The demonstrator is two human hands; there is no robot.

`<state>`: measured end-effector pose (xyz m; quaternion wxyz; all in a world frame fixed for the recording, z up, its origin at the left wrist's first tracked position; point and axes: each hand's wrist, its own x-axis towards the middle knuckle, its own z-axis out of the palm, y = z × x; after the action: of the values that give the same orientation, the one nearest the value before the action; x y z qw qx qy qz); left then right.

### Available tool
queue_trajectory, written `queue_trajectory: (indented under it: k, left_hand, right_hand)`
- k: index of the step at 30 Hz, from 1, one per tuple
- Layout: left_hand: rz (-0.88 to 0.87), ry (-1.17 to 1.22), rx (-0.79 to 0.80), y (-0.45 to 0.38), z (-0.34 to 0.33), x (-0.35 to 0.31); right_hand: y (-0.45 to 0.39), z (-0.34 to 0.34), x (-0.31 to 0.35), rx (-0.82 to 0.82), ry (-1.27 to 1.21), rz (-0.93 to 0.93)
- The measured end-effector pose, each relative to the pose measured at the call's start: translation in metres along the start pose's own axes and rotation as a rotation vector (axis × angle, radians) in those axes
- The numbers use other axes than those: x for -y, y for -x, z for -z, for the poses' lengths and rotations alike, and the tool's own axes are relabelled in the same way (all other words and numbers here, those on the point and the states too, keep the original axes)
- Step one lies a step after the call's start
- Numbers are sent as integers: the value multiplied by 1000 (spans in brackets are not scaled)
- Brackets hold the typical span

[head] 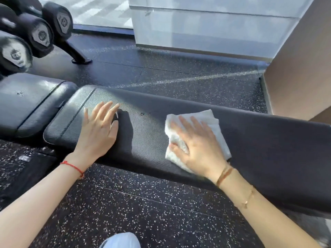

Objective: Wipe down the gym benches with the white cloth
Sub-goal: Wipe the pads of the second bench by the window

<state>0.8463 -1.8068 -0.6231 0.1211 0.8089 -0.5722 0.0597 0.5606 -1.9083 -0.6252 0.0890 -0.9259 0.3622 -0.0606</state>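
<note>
right hand (198, 145) flat, fingers straight, pressing white cloth (213, 120) mid-bench near front edge. left hand (99, 129) open, braced flat on bench (268, 140) toward left end. risks: folded cloth bunches under palm, slides off front edge; left end under bracing hand missed.

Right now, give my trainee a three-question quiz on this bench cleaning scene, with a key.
1. True or false: the right hand presses the white cloth flat on the bench pad.
2. What does the left hand hold?
A. A spray bottle
B. Nothing; it rests flat on the pad
C. A second cloth
3. Fill in: the dark round weights at the upper left are ____.

Key:
1. True
2. B
3. dumbbells
</note>
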Motion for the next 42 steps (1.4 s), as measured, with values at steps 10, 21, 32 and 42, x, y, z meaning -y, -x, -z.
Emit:
queue_trajectory:
  k: [10,21,32,42]
  left_hand:
    - [68,144,-21,-4,-14,26]
    - [52,166,-25,-3,-10,22]
    - [22,196,-23,-3,-13,26]
    - [-9,180,-94,1,-14,21]
  right_hand:
    - [-85,-22,94,17,50,-37]
    - [40,-14,57,-202,195,-360]
    - [-16,-81,156,-605,558,38]
    - [65,-91,60,-708,566,-173]
